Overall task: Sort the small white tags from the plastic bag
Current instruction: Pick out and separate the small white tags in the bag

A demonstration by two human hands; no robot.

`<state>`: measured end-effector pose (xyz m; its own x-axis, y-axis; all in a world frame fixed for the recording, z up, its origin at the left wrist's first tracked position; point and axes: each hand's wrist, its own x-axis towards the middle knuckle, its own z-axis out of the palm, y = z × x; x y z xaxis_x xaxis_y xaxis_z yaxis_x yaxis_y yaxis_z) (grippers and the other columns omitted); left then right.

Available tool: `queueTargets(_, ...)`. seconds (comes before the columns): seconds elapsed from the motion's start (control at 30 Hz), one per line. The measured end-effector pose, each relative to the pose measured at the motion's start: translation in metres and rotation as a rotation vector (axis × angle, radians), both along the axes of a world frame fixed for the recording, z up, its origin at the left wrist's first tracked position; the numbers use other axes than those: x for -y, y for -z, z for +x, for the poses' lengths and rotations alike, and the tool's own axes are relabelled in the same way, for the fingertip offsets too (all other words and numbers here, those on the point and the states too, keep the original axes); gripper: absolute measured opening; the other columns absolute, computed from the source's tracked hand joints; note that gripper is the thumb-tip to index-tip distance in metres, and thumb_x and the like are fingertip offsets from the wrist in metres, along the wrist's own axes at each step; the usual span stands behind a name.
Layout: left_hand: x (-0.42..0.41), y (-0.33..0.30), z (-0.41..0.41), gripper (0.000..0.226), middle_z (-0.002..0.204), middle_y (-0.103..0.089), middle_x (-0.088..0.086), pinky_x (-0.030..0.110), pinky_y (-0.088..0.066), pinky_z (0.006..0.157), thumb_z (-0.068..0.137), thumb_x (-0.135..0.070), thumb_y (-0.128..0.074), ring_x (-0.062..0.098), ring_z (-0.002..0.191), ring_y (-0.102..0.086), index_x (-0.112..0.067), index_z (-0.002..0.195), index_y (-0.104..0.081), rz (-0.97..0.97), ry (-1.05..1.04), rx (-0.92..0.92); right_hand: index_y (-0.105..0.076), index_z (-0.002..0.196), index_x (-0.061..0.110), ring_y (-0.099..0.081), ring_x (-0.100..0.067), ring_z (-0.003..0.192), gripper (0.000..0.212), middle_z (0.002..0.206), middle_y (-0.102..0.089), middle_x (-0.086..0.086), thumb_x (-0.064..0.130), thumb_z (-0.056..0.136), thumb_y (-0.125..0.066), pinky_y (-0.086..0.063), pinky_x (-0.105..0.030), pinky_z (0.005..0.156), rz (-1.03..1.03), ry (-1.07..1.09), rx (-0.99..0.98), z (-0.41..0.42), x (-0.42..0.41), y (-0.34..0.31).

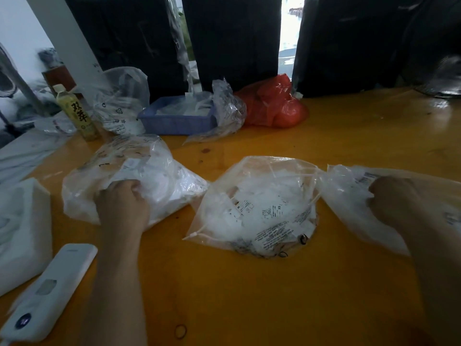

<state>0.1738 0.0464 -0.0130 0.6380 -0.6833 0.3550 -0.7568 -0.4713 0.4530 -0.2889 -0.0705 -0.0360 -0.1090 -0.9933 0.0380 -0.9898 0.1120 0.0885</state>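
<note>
- Left hand (pixel 122 201) is gripping the left plastic bag (pixel 129 178), fingers curled into the film; right hand (pixel 396 198) is bunching the right plastic bag (pixel 361 196) the same way, with blur hiding the exact finger lay.
- Small white tags (pixel 264 208) are sitting inside the middle plastic bag (pixel 257 206), which is lying untouched between the two hands; more white pieces are showing through the other two bags.
- Risk: thin film is stretching under both grips, so a sharp pull is likely tearing it or dumping tags across the bench (pixel 249 295).
- Risk: the middle bag's mouth is facing its right side, toward the right-hand bag; dragging that bag is likely snagging the white strip (pixel 314 199) there and mixing contents.
- Risk: loose rubber bands (pixel 180 330), lying near side of the middle bag, are probably getting swept off by a forearm.
- Left of the middle bag, past the left hand, a white remote (pixel 50 290) and white foam block (pixel 22 233) are crowding the bench's left edge; a wide left sweep is likely knocking them off.
- Far side of the middle bag: blue basket (pixel 174 123), bottle (pixel 74 113) and red bag (pixel 274 106) are blocking that route; the bottle is looking tippable.
- Open room is lying near side of the middle bag, and far-right of it.
</note>
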Motion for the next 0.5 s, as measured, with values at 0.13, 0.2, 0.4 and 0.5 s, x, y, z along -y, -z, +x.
queueTargets(0.13,0.001,0.002,-0.01,0.046,0.139,-0.062,0.022,0.053,-0.026,0.113,0.103,-0.003,-0.048,0.034,0.145,-0.031,-0.02,0.143,-0.064,-0.011,-0.016,0.02,-0.074,0.085,0.019,-0.063,-0.027,0.076,0.016,0.089,-0.065,-0.006,0.011,0.089,-0.06,-0.055,-0.035,0.065,0.036,-0.014,0.022,0.009,-0.005,-0.003)
queueTargets(0.2,0.003,0.001,-0.009,0.053,0.142,-0.062,0.022,0.052,-0.028,0.115,0.102,0.0,-0.045,0.035,0.144,-0.041,-0.021,0.149,-0.058,-0.006,0.043,0.012,-0.072,0.079,0.019,-0.06,-0.026,0.071,0.021,0.082,-0.062,-0.005,0.008,0.09,-0.057,-0.047,-0.032,0.058,0.039,-0.014,0.003,0.016,-0.011,-0.008)
queueTargets(0.4,0.0,-0.003,-0.011,0.056,0.147,-0.062,0.019,0.055,-0.044,0.116,0.102,0.004,-0.048,0.038,0.138,-0.056,-0.018,0.154,-0.049,-0.247,0.021,-0.078,-0.059,0.068,0.01,-0.052,-0.024,0.056,0.031,0.064,-0.056,-0.008,0.01,0.097,-0.049,-0.04,-0.032,0.051,-0.201,-0.017,0.21,0.024,-0.022,-0.022)
queueTargets(0.5,-0.001,-0.005,-0.01,0.056,0.145,-0.061,0.024,0.061,-0.038,0.115,0.095,0.007,-0.053,0.042,0.141,-0.05,-0.012,0.147,-0.057,-0.248,-0.039,0.068,-0.064,0.085,0.006,-0.05,-0.018,0.055,0.025,0.064,-0.056,-0.003,0.017,0.102,-0.049,-0.041,-0.03,0.05,-0.4,-0.129,0.395,0.038,-0.031,-0.027)
